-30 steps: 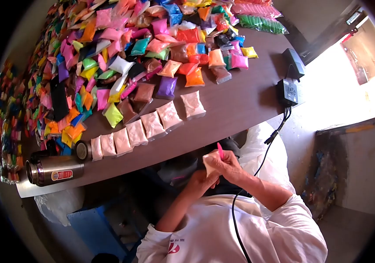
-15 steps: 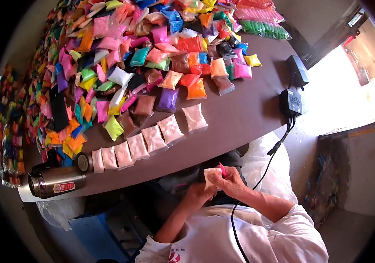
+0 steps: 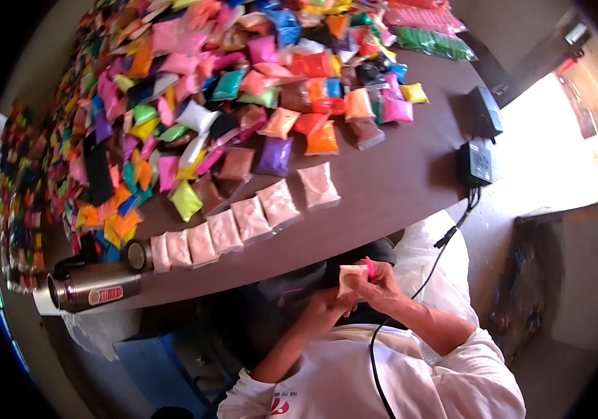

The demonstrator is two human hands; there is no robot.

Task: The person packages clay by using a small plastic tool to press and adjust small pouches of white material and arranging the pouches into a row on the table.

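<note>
Pale pink is showing between your hands: you are holding a small packet [image 3: 350, 275] over your lap, just off the near edge of the tabletop [image 3: 403, 167]. Your right hand [image 3: 381, 288] is keeping its grip clamped on the packet, thumb lying across its face, and a bright pink object [image 3: 370, 267] is sticking up from the fingers; you cannot tell from this view what it is. Your left hand [image 3: 331, 304] is closing its grip on the packet's lower end, its fingertips partly hidden.

Along the near edge, six pale pink packets [image 3: 224, 232] are lying side by side in a slanting row, and a seventh packet [image 3: 318, 185] is resting a little apart at the right end. At the row's left end, a round lid [image 3: 135, 255] is standing just beside the first packet, and a metal flask [image 3: 103, 286] is lying on its side near it. Beyond the row, many coloured packets [image 3: 262, 50] are crowding the tabletop in a heap, with a purple packet [image 3: 275, 155] sitting at its near edge. To the right, a black box [image 3: 477, 164] is trailing a cable [image 3: 428, 271] toward you.
</note>
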